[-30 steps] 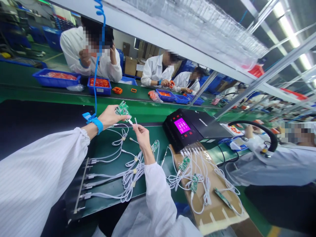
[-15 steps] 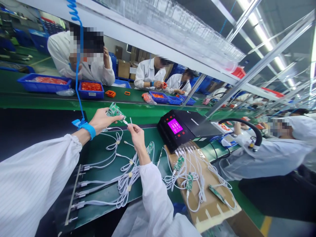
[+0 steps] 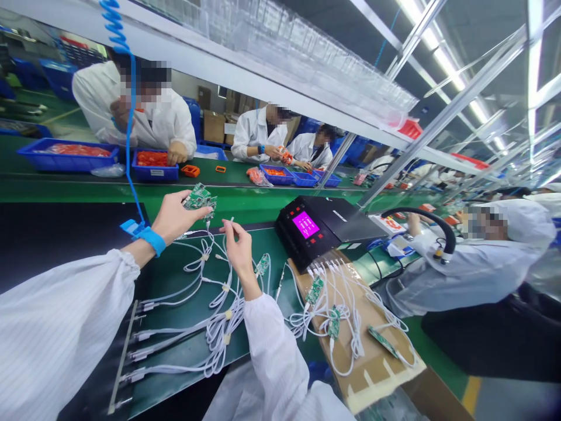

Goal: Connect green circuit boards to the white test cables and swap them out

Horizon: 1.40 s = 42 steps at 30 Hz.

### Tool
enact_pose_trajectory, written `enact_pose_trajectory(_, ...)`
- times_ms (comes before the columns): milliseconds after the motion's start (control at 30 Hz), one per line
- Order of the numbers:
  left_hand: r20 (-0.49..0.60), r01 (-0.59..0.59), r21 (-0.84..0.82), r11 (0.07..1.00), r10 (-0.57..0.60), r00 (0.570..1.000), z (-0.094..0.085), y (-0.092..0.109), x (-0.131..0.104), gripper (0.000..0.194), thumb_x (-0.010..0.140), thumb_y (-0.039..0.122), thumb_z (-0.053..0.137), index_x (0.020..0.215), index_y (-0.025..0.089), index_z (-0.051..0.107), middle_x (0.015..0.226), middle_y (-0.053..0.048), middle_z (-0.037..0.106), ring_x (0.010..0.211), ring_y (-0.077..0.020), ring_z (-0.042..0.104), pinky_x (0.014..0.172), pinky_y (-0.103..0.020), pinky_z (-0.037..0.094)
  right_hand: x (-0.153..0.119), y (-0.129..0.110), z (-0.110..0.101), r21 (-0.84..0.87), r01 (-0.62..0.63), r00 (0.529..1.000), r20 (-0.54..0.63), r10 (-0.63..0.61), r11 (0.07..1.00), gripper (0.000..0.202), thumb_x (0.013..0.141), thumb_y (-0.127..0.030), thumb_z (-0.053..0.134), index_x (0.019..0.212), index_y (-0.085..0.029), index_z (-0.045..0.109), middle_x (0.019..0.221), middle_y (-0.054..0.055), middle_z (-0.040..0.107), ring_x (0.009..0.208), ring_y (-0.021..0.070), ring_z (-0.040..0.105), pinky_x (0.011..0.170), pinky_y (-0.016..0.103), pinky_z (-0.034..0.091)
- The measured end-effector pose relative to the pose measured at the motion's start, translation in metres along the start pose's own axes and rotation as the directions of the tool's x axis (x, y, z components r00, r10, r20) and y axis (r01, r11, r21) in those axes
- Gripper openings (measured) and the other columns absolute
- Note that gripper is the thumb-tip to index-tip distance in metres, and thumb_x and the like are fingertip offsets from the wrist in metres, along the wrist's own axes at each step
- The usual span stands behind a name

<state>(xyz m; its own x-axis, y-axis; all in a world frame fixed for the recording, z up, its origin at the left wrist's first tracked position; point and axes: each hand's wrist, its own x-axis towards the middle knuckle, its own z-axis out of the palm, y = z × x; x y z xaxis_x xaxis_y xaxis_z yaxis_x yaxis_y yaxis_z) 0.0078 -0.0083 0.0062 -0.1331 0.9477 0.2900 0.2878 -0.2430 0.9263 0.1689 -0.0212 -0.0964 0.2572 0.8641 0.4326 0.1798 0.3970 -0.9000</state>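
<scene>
From where I stand, the person's left hand (image 3: pixel 173 217) has a firm grip on a green printed circuit board (image 3: pixel 198 199), raised above the near table's far edge. Its fingers are mostly hidden behind the board, and I can't make out whether a second one sits there. A small white plug (image 3: pixel 208 224) meets its lower edge. The right hand (image 3: pixel 239 245) is just beside, thumb and forefinger drawn narrow; I can't tell whether anything is pinched between them. The left white sleeve (image 3: pixel 65 327) runs out of sight.

The dark green table (image 3: pixel 175 314) carries tangled white cables (image 3: pixel 219 333), partly covered by the right forearm. Beyond stands a black box with a magenta screen (image 3: pixel 337 219), its small lettering unreadable. Across the room, white-coated co-workers (image 3: pixel 258 131) sit behind blue plastic trays (image 3: pixel 160 172) of orange parts, the farthest figures blurred.
</scene>
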Motion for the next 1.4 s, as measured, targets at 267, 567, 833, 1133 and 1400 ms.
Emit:
enact_pose_trajectory(267,0.218,-0.198,0.196,0.960,0.155,0.964,0.009,-0.008,-0.004,0.030,0.067,0.043,0.074,0.081,0.017,0.069,0.070,-0.002,0.068,0.061,-0.0171,0.057,0.055,-0.027,0.038,-0.015,-0.027,0.003,0.102,0.055,0.993,0.094,-0.065,0.993,0.034,0.100,-0.045,0.054,0.125,-0.022,0.061,0.073,-0.004,0.066,0.060,0.0130,0.066,0.065,0.025,0.054)
enact_pose_trajectory(567,0.256,-0.202,0.180,0.963,0.152,0.955,0.015,-0.009,-0.009,0.028,0.069,0.041,0.072,0.083,0.017,0.069,0.072,-0.002,0.069,0.065,-0.0182,0.059,0.056,-0.026,0.040,-0.023,-0.038,0.003,-0.073,0.180,0.969,-0.160,-0.189,0.981,0.030,0.100,-0.041,0.055,0.110,-0.021,0.075,0.095,0.006,0.071,0.082,0.0169,0.064,0.083,0.031,0.054)
enact_pose_trajectory(833,0.280,-0.209,0.176,0.962,0.154,0.948,0.018,-0.009,-0.011,0.027,0.072,0.041,0.071,0.083,0.016,0.070,0.076,-0.004,0.070,0.072,-0.0201,0.062,0.060,-0.026,0.044,-0.024,-0.043,0.001,-0.098,0.245,0.943,-0.208,-0.260,0.965,0.027,0.099,-0.036,0.058,0.105,-0.019,0.078,0.087,0.005,0.069,0.079,0.0161,0.063,0.080,0.031,0.053)
enact_pose_trajectory(1133,0.281,-0.212,0.184,0.960,0.156,0.947,0.019,-0.003,-0.014,0.029,0.072,0.043,0.068,0.080,0.016,0.070,0.075,-0.004,0.071,0.073,-0.0210,0.063,0.061,-0.027,0.043,-0.026,-0.044,0.003,-0.095,0.193,0.954,-0.213,-0.209,0.977,0.027,0.096,-0.041,0.060,0.102,-0.021,0.078,0.083,0.004,0.068,0.078,0.0168,0.060,0.082,0.033,0.053)
enact_pose_trajectory(1400,0.238,-0.283,0.240,0.929,0.226,0.945,0.019,-0.003,-0.015,0.025,0.073,0.041,0.065,0.079,0.017,0.070,0.079,-0.005,0.073,0.076,-0.0228,0.065,0.065,-0.029,0.043,-0.025,-0.043,0.006,-0.068,0.203,0.954,-0.213,-0.212,0.977,0.025,0.096,-0.039,0.060,0.099,-0.021,0.077,0.084,0.004,0.069,0.077,0.0166,0.060,0.082,0.033,0.053)
